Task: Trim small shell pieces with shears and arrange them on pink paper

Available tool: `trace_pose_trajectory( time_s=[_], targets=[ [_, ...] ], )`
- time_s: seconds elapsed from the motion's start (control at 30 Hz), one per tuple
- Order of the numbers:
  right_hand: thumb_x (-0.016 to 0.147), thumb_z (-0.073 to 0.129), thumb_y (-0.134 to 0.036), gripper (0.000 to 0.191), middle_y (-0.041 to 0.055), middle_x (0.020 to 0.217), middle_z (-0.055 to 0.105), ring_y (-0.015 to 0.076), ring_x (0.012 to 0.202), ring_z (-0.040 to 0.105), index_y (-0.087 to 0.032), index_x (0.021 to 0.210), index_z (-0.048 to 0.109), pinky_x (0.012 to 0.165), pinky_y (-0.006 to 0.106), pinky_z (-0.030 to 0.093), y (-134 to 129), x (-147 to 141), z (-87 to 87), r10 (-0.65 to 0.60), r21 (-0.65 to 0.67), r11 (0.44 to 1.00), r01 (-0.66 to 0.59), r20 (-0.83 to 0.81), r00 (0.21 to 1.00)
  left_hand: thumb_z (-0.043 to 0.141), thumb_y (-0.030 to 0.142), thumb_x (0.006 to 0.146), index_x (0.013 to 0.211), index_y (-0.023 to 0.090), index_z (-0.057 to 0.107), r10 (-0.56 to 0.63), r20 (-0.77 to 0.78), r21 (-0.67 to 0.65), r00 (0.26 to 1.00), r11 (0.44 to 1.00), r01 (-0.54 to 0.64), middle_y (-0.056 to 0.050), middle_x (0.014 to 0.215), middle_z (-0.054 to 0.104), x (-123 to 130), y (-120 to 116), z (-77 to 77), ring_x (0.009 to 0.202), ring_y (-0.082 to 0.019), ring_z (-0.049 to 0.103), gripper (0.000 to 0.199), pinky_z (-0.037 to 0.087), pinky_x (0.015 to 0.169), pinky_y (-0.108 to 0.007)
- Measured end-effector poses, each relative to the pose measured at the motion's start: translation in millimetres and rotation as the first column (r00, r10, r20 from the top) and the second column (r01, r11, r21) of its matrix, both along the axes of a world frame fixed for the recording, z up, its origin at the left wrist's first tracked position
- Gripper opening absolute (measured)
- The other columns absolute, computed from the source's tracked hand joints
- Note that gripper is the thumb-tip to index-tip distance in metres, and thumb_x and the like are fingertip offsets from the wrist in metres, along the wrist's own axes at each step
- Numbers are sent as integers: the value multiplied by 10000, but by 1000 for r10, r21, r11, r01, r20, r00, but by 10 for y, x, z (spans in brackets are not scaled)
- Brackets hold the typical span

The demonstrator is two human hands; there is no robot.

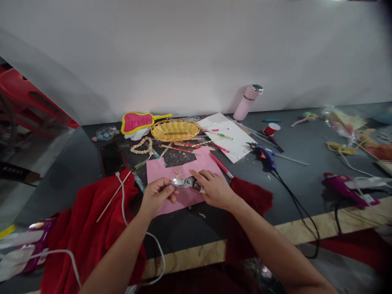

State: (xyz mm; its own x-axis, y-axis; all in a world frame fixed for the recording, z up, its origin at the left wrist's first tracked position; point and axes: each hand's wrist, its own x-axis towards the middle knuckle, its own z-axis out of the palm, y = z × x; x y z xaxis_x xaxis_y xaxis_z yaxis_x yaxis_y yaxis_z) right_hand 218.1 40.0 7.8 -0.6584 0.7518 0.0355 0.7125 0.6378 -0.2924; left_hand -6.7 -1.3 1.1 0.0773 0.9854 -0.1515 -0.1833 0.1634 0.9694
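Right hand (216,191) grip wrapped round clippers (182,183) over pink paper (183,200) by tabletop (190,230) near edge, left hand (157,197) at their tip, can't tell if pinching anything, could get nicked if they squeeze that close.

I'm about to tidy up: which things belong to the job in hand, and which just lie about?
In use, it seems: pruning shears in the right hand; pink paper beneath; small pale pieces on it.

Seemingly lying about: pink bottle; phone; blue glue gun; yellow wicker basket.
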Motion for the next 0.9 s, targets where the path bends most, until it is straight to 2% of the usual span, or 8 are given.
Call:
trace_pose_trajectory(
  time_s=[0.17, 0.43, 0.73, 0.9],
  targets=[
    [764, 479, -162, 722, 117, 1232, 492, 246, 1099, 453, -193, 1440, 226, 928, 388, 384, 5, 10, 13, 23, -19, 1000, -22, 4, 1000, 703, 371, 723, 674, 124, 609, -19, 48, -24, 999, 1000, 20, -36, 633, 666, 1, -4, -11, 427, -93, 567, 269, 473, 445, -211],
    [789, 471, -165, 637, 111, 1097, 561, 221, 986, 514, -165, 1400, 291, 868, 335, 406, -13, -8, -28, 34, -41, 999, -34, -4, 999, 694, 341, 741, 671, 125, 605, -30, 68, -30, 997, 999, 32, -24, 623, 665, -20, -7, -21, 420, -82, 566, 244, 454, 432, -190],
    [841, 442, -176, 524, 95, 1051, 587, 202, 899, 571, -219, 1353, 337, 781, 279, 418, -104, -97, 32, -79, -54, 995, 84, 90, 993, 700, 329, 729, 648, 131, 590, 36, 106, -41, 994, 999, -32, -11, 601, 654, 0, 3, -1, 406, -73, 542, 240, 437, 418, -183],
    [828, 452, -160, 548, 87, 1031, 584, 200, 883, 576, -206, 1357, 313, 781, 287, 422, -88, -80, 9, -24, -95, 995, 29, 57, 998, 701, 355, 722, 647, 132, 581, 39, 76, -21, 996, 999, -38, -17, 605, 650, 13, -20, 0, 414, -74, 537, 264, 440, 431, -189]
  ],
)
